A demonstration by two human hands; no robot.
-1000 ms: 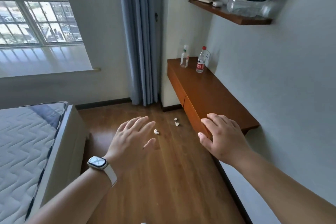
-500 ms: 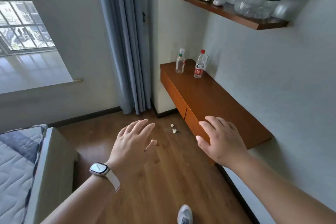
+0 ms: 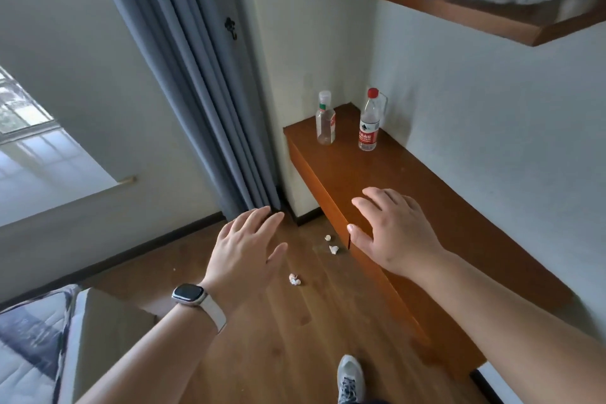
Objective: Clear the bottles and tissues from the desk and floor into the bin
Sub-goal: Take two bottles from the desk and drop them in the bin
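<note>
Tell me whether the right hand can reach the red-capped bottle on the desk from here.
Probably not without a step forward. The right hand is open over the desk at its near end; the red-capped bottle stands upright at the far end. Only bare wood lies between.

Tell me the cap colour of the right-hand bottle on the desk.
Red cap, in the head view.

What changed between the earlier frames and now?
The person stepped closer to the desk; a shoe came into view, and the bed slid leftward. Nothing grasped or released. Unchanged: left hand and right hand open and empty, red-capped bottle and white-capped bottle upright on the desk, three tissue wads on the floor.
</note>
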